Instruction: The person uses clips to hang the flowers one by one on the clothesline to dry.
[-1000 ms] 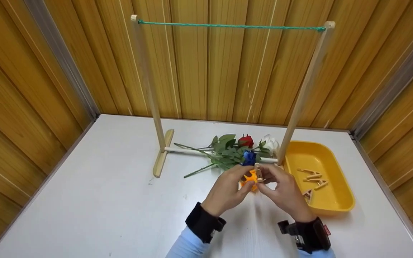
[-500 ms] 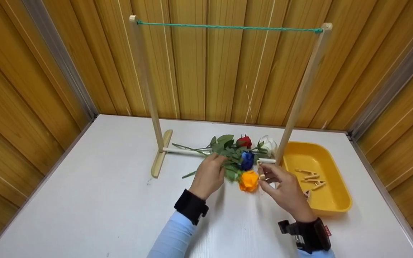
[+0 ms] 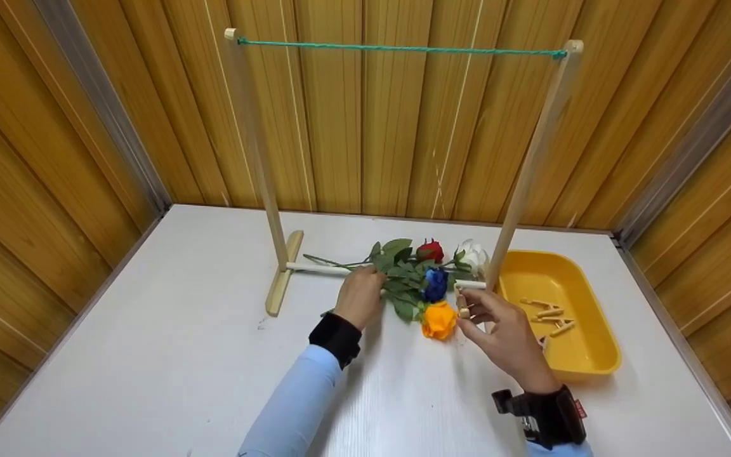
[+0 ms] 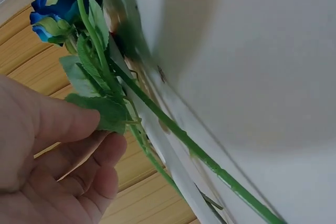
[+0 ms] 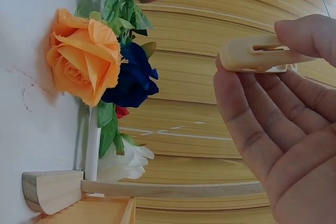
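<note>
The left hand (image 3: 360,297) reaches over the flower stems; in my left wrist view its thumb and fingertips pinch a green leaf (image 4: 105,111), the other fingers loosely bent beneath. The right hand (image 3: 502,330) holds a wooden clothespin (image 5: 239,53) between thumb and fingers; from my distant station I see it raised off the table, apart from the blooms in the right wrist view. Both wrists carry black bands (image 3: 335,337) over light-blue sleeves (image 3: 289,400).

Between the hands lie four artificial roses, heads toward the person's right and stems toward the left. I count an orange rose (image 3: 440,320) nearest the person, a blue rose (image 3: 435,284) just beyond it, then a red rose (image 3: 430,250) and a white rose (image 3: 472,256) farther back. A white crossbar (image 3: 318,268) runs low among them, joining two upright wooden posts (image 3: 533,152); a green cord (image 3: 397,47) spans their tops.

Beside the right post stands a yellow tray (image 3: 549,273) with further clothespins (image 3: 549,312) lying in it. All rests on a white table (image 3: 150,355), backed and flanked by wood-grain panels (image 3: 340,127).
</note>
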`<act>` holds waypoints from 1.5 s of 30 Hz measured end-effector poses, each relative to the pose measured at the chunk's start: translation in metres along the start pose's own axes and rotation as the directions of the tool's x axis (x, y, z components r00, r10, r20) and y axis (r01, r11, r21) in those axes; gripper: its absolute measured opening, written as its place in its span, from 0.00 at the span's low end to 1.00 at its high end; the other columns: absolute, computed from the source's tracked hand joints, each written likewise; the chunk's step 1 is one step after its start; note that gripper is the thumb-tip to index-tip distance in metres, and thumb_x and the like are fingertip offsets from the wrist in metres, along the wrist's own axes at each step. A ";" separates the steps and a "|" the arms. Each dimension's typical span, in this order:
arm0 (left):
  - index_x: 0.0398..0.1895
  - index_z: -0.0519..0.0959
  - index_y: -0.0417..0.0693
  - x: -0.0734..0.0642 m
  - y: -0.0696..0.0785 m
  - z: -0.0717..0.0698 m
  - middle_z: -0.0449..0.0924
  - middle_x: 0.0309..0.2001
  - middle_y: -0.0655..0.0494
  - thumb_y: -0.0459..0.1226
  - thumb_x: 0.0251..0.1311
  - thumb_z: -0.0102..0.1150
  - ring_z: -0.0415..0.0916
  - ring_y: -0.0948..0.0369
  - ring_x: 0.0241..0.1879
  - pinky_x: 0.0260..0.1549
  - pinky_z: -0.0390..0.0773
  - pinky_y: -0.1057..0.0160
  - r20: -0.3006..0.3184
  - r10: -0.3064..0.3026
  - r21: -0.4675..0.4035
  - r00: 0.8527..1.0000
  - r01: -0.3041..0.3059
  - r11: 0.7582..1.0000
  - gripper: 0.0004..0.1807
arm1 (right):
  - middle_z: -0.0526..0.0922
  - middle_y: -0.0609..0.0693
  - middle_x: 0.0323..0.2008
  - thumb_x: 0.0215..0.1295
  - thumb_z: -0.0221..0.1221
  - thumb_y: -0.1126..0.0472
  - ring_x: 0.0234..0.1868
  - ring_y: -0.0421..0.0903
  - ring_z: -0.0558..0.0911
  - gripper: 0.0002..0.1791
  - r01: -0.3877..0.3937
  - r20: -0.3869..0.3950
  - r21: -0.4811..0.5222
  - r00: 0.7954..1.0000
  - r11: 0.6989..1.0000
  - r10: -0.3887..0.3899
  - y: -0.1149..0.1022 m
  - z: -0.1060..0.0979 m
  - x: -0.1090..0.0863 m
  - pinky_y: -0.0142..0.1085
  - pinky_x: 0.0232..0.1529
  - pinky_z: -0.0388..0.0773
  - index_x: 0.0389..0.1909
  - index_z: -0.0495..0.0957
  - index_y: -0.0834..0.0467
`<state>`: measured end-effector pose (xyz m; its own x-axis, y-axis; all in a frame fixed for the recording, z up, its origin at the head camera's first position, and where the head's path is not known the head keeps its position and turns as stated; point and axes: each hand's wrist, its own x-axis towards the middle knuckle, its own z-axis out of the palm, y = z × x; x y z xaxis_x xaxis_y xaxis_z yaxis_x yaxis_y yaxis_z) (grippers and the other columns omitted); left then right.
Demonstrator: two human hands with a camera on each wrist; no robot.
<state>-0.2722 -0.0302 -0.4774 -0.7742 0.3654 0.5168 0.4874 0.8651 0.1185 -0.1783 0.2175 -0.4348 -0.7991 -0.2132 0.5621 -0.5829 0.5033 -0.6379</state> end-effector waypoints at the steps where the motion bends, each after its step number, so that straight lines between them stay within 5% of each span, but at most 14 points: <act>1: 0.30 0.88 0.41 0.000 -0.001 0.001 0.85 0.31 0.49 0.21 0.53 0.66 0.83 0.52 0.34 0.42 0.83 0.57 0.008 0.001 0.019 1.000 -0.001 1.000 0.08 | 0.86 0.53 0.40 0.53 0.70 0.80 0.37 0.42 0.86 0.23 0.002 -0.001 0.001 1.000 1.000 -0.002 0.000 0.000 0.000 0.35 0.39 0.86 0.52 0.81 0.71; 12: 0.31 0.90 0.43 0.008 0.003 0.014 0.85 0.37 0.47 0.26 0.56 0.68 0.84 0.52 0.41 0.46 0.83 0.59 0.056 -0.038 0.147 0.998 0.030 0.989 0.05 | 0.87 0.51 0.41 0.53 0.71 0.79 0.37 0.42 0.86 0.23 -0.025 0.002 -0.004 1.000 1.000 0.025 -0.001 -0.001 0.000 0.37 0.40 0.86 0.53 0.81 0.70; 17: 0.33 0.90 0.44 0.008 0.005 0.018 0.84 0.40 0.47 0.28 0.57 0.68 0.82 0.52 0.42 0.41 0.84 0.58 0.058 -0.047 0.200 0.997 0.034 0.979 0.05 | 0.87 0.51 0.41 0.54 0.71 0.79 0.37 0.44 0.87 0.24 -0.041 0.006 -0.019 0.999 0.999 0.041 -0.002 -0.002 0.000 0.37 0.40 0.87 0.53 0.81 0.68; 27: 0.35 0.90 0.47 0.012 0.001 0.009 0.84 0.40 0.49 0.30 0.57 0.72 0.81 0.53 0.41 0.42 0.82 0.59 0.000 0.036 0.238 0.999 -0.035 0.971 0.04 | 0.87 0.50 0.41 0.54 0.71 0.79 0.37 0.43 0.86 0.23 -0.048 -0.007 -0.028 0.999 0.998 0.048 -0.002 -0.003 0.000 0.38 0.40 0.86 0.53 0.82 0.68; 33: 0.33 0.90 0.47 0.016 0.001 -0.003 0.81 0.34 0.51 0.29 0.58 0.70 0.77 0.53 0.36 0.34 0.76 0.58 -0.061 0.072 0.134 0.995 -0.064 0.989 0.05 | 0.87 0.53 0.42 0.54 0.71 0.79 0.37 0.41 0.86 0.24 -0.054 -0.011 -0.038 0.998 0.998 0.054 -0.001 -0.004 -0.001 0.37 0.40 0.86 0.54 0.81 0.69; 45: 0.29 0.88 0.46 0.017 0.014 -0.036 0.80 0.30 0.53 0.27 0.58 0.69 0.75 0.53 0.33 0.31 0.71 0.59 -0.059 0.082 0.024 0.995 -0.081 0.996 0.06 | 0.87 0.52 0.44 0.56 0.71 0.76 0.37 0.41 0.85 0.24 -0.055 -0.037 -0.037 0.998 0.998 0.053 -0.004 -0.011 -0.001 0.34 0.41 0.86 0.55 0.82 0.66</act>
<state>-0.2643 -0.0238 -0.4365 -0.7066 0.4146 0.5735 0.5386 0.8407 0.0558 -0.1734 0.2252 -0.4273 -0.8231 -0.1547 0.5465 -0.5326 0.5445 -0.6480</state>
